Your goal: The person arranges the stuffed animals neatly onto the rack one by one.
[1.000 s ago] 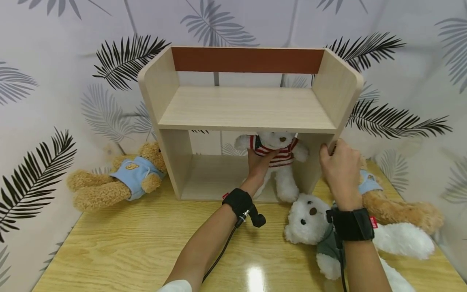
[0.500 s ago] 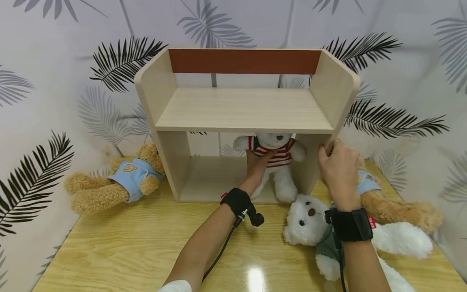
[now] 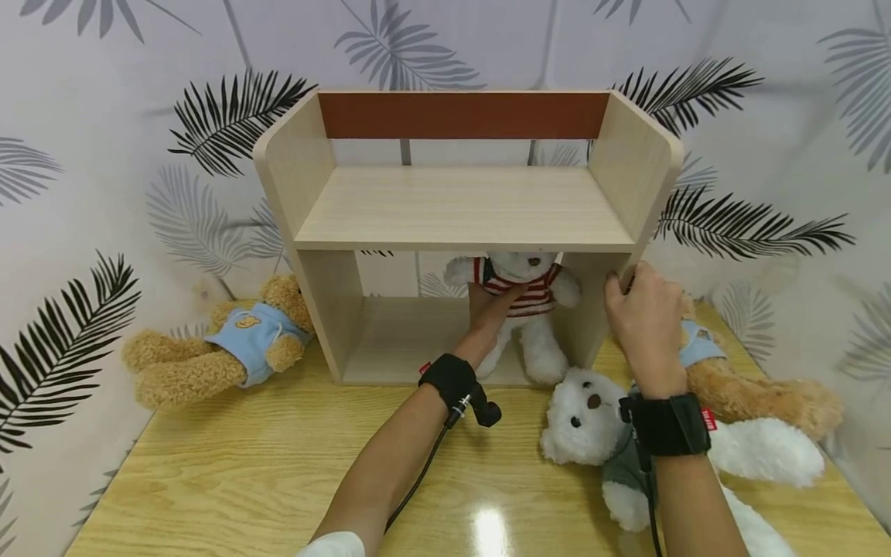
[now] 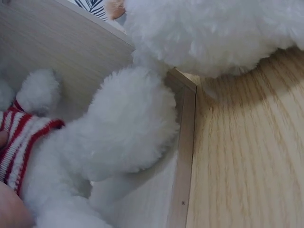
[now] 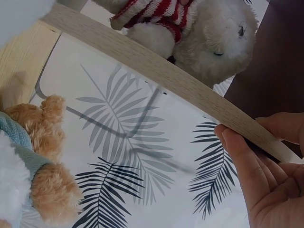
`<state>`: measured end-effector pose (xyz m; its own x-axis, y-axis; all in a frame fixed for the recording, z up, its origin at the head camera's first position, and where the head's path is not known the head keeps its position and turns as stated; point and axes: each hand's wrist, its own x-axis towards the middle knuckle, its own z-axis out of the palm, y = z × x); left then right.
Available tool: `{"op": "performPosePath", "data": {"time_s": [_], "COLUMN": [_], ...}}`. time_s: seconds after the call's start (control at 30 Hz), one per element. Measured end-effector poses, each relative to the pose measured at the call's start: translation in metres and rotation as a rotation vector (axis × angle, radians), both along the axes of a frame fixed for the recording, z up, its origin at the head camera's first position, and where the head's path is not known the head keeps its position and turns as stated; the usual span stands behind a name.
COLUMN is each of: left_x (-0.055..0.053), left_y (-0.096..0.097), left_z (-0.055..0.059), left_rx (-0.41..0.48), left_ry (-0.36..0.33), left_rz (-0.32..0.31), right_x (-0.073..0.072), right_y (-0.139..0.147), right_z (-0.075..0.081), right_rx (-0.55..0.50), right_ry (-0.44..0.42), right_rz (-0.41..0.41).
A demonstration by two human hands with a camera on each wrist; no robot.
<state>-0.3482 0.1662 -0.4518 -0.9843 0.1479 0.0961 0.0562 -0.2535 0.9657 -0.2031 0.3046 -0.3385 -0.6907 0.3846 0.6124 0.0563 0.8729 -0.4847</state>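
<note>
1. One small red tag (image 3: 709,419) sits on the black wrist strap (image 3: 674,425) of the right arm; its pale lettering is too small to read. Another red tag (image 3: 425,368) marks the left arm's black band (image 3: 451,383), equally unreadable.
2. A curly brown teddy bear in a light-blue hoodie (image 3: 256,340) lies left of the shelf, bearing a tan chest emblem hard to make out.
3. The left hand (image 3: 487,313) grips the white plush bear in a red-and-white striped sweater (image 3: 536,303), its fingertips mostly hidden.
4. That bear is upright in the lower compartment of the pale wooden two-tier shelf (image 3: 452,209), near the right panel; the middle board hides its upper head.
5. The right hand (image 3: 647,321) pinches the right panel's front edge between thumb and fingers.
6. The right forearm partly covers a white plush bear in a grey-green top (image 3: 585,418), cut off below, and a brown bear in light blue (image 3: 752,394).
</note>
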Motion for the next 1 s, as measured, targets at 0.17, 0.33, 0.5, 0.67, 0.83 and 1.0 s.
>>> {"op": "performPosePath", "data": {"time_s": [0.17, 0.33, 0.5, 0.67, 0.83, 1.0], "left_x": [0.001, -0.002, -0.005, -0.004, -0.007, -0.014], "left_y": [-0.002, -0.006, -0.010, -0.016, -0.022, -0.029], "left_z": [0.004, 0.003, 0.003, 0.005, 0.002, -0.005], "left_rx": [-0.110, -0.168, -0.216, -0.255, -0.299, -0.361], "left_ry": [0.020, 0.037, 0.020, 0.011, -0.001, -0.019], "left_rz": [0.036, 0.024, 0.001, -0.045, -0.113, -0.207], "right_x": [0.000, 0.001, 0.001, 0.000, 0.001, 0.000], "right_y": [0.001, 0.000, -0.001, -0.001, -0.001, -0.001], "right_z": [0.000, 0.000, -0.001, 0.000, 0.000, 0.000], "right_rx": [-0.009, -0.014, -0.011, -0.010, -0.011, -0.007], "right_ry": [-0.006, -0.014, -0.008, -0.010, -0.010, -0.004], "right_rz": [-0.006, -0.009, -0.002, -0.004, -0.003, 0.001]}}
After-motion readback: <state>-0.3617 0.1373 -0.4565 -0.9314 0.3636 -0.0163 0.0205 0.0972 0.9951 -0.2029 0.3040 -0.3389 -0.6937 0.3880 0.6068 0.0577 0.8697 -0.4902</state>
